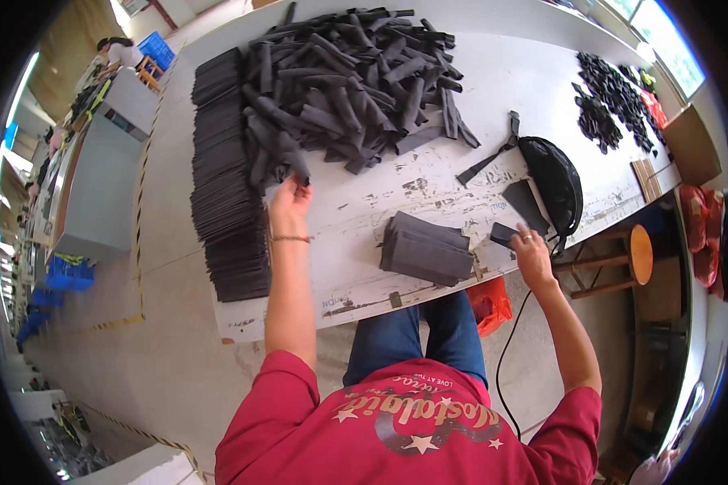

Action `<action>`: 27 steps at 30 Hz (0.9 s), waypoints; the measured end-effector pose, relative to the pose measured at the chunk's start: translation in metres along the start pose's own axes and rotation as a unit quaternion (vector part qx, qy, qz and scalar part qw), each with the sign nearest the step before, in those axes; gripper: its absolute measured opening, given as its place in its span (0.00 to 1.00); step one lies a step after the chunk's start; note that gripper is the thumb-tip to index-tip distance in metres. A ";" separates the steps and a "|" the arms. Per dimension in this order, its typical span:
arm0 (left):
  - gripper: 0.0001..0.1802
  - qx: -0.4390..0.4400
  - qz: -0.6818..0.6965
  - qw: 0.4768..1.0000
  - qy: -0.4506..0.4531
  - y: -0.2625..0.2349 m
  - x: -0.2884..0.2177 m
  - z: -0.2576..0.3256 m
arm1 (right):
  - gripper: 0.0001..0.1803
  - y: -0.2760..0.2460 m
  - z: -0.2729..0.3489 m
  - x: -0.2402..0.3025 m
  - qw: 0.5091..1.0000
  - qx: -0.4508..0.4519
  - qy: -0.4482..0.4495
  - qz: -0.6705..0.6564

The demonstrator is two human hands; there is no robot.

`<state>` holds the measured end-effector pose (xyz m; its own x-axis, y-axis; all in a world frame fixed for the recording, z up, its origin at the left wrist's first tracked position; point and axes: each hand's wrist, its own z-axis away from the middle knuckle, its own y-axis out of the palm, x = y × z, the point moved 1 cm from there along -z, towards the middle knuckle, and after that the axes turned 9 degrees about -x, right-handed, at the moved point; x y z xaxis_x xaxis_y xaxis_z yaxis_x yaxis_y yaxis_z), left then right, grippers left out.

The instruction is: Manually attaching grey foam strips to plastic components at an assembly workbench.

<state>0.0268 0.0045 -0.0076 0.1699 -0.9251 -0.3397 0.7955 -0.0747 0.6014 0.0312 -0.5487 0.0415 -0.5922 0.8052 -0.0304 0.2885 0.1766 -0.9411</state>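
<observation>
My left grip (pixel 290 206) is reaching to the near side of a loose pile of dark rolled pieces (pixel 348 89), its fingertips touching the end of one rolled piece (pixel 294 158); thumb and fingers are curling close, but I cannot tell whether they are gripping it. My right grip (pixel 532 257) is bending its fingers over the right end of a small dark block (pixel 504 235); I cannot tell how firmly they are closing. Writing: pale lettering with stars is running across my red shirt (pixel 299 412), and small blue print is showing on the white worktop (pixel 336 226). Edges: a long dark row (pixel 226 162) is bordering the left side, a flat dark stack (pixel 426 250) is lying near the front edge, and a black bag (pixel 554 184) is lying by the right edge. Scuffed white surface is stretching between pile and stack.
</observation>
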 end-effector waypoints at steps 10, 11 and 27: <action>0.17 -0.005 -0.155 0.968 0.196 -0.059 0.077 0.114 | 0.14 -0.091 -0.055 0.115 0.945 -0.034 0.154 -0.286; 0.17 -0.007 -0.153 0.968 0.198 -0.067 0.078 0.116 | 0.16 -0.092 -0.053 0.131 0.947 -0.020 0.123 -0.295; 0.17 0.146 -0.048 0.988 0.010 -0.069 0.093 0.196 | 0.23 -0.094 -0.043 0.258 0.825 -0.024 0.085 -0.558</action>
<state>-0.1260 -0.1498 0.0609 0.1157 -0.9007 -0.4187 0.6080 -0.2691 0.7469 -0.1166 -0.3336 0.1365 -0.3971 0.1932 0.8972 -0.3334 0.8804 -0.3371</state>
